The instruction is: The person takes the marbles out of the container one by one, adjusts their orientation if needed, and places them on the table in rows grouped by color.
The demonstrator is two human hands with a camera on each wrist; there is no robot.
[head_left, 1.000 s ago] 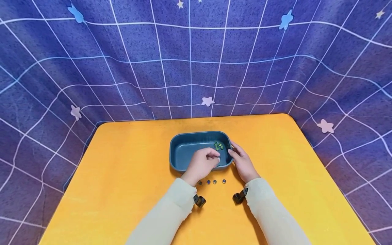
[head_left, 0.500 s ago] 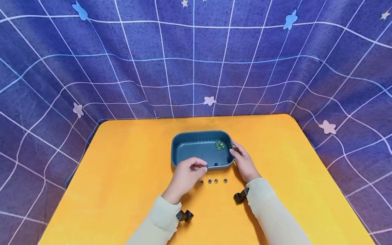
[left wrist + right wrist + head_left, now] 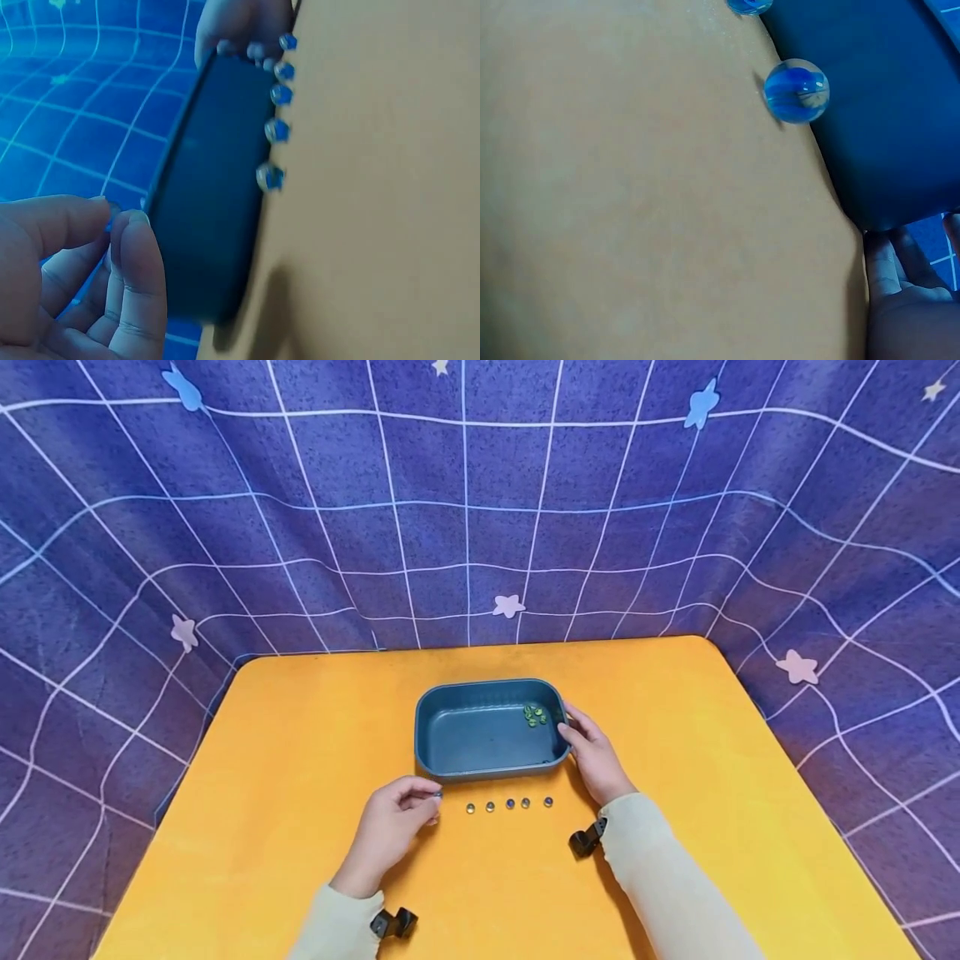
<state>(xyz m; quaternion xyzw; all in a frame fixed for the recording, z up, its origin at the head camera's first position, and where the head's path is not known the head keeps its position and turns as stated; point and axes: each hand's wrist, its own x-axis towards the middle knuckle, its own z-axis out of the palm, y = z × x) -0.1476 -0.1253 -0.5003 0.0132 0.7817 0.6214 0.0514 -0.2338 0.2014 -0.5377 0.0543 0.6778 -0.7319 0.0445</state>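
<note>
My left hand (image 3: 393, 827) is beside the front left corner of a dark teal plastic basin (image 3: 465, 741), pinching a small marble (image 3: 114, 209) between thumb and fingertips. At the basin's right end, my right hand (image 3: 592, 758) grips the wall, its thumb over the rim and its fingers outside. Green marbles (image 3: 535, 717) sit clustered at the back right inside the basin. Along its front side, several clear marbles with blue swirls form a row on the table; the leftmost marble (image 3: 470, 808) is nearest my left hand, and the rightmost marble (image 3: 796, 91) shows large in the right wrist view.
The yellow table (image 3: 300, 727) lies under everything, with its back edge close to a purple grid-patterned curtain (image 3: 465, 527) decorated with stars. A black wrist camera (image 3: 393, 924) is strapped at the left sleeve, and another wrist camera (image 3: 587, 839) at the right.
My left hand has moved out from over the basin, leftward and toward me, with a marble in its fingertips. The row's left end shows now. My right hand stays at the basin's right end.
</note>
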